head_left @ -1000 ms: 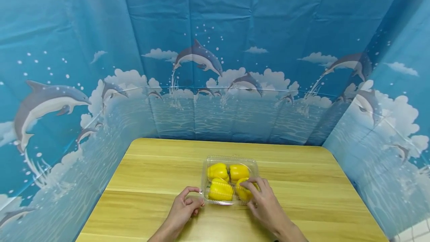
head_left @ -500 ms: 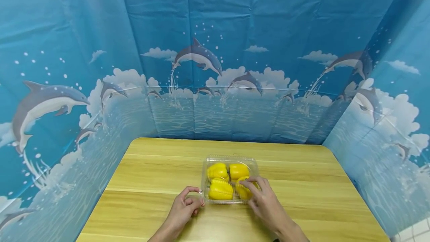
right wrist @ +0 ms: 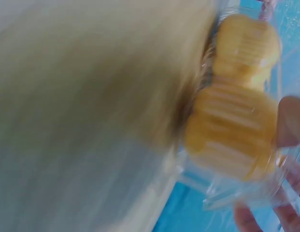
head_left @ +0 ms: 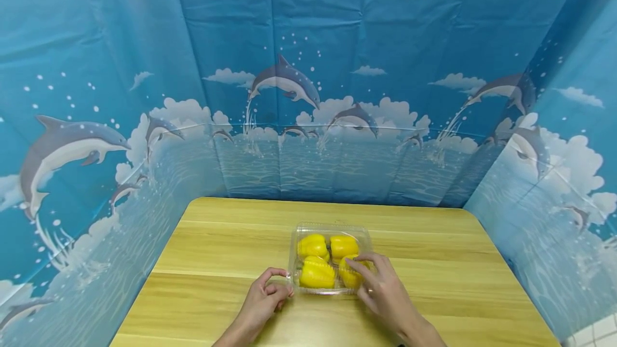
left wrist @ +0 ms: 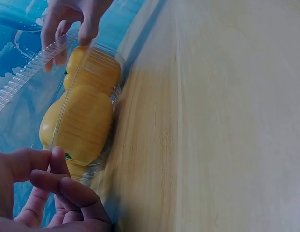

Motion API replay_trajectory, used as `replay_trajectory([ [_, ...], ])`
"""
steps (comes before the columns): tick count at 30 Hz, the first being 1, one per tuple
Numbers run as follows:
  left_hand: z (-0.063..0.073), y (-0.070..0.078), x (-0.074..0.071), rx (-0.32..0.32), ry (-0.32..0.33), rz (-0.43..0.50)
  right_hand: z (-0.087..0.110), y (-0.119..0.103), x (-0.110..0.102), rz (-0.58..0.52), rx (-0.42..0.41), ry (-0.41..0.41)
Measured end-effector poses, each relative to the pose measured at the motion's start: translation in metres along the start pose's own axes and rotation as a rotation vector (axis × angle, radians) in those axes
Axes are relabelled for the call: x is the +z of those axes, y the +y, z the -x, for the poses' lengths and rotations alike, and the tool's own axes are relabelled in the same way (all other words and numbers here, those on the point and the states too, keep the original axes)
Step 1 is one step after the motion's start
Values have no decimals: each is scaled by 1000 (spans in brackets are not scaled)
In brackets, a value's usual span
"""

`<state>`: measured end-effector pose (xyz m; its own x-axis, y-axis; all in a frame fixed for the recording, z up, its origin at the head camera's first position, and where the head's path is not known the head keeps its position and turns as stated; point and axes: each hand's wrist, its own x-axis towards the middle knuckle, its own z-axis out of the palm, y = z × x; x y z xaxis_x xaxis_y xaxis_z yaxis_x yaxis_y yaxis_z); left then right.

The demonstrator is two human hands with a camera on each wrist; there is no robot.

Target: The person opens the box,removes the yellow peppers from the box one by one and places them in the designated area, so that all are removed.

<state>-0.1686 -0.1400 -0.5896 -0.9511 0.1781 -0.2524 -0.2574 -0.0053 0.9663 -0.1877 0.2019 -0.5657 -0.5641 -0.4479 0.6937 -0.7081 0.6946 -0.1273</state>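
A clear plastic clamshell container (head_left: 330,291) sits on the table with several yellow bell peppers (head_left: 316,274) inside. At its front left corner my left hand (head_left: 262,299) pinches the clear edge between thumb and index finger, the other fingers curled below. My right hand (head_left: 384,289) is at the right front side, thumb and fingers bent round the clear lid (left wrist: 31,108) and partly covering the nearest pepper in the head view. The left wrist view shows the lid's ridged rim (left wrist: 25,79) tilted up beyond the peppers. In the right wrist view, a pepper (right wrist: 232,130) lies close behind the plastic wall.
The container stands on a wood-grain table (head_left: 231,240) with rounded far corners. Blue curtains (head_left: 308,175) printed with dolphins and clouds enclose its back and both sides. White tiles (head_left: 597,331) show at the lower right.
My right hand has shifted very slightly to the right at the container. The left hand, container and peppers hold almost the same place.
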Motion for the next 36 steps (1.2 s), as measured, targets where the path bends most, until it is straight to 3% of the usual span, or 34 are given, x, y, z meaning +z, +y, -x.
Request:
replay_trajectory([
  [5, -1, 0, 0, 4, -3, 35, 7, 5, -1, 29, 15, 25],
  [14, -1, 6, 13, 7, -8, 98, 9, -3, -3, -17, 114, -52],
  [20, -2, 11, 15, 43, -11, 103, 6, -4, -8, -7, 94, -86],
  [29, 0, 5, 5, 30, -15, 59, -8, 8, -26, -31, 56, 0],
  [36, 2, 3, 5, 12, -29, 62, -25, 11, -28, -71, 151, 48],
])
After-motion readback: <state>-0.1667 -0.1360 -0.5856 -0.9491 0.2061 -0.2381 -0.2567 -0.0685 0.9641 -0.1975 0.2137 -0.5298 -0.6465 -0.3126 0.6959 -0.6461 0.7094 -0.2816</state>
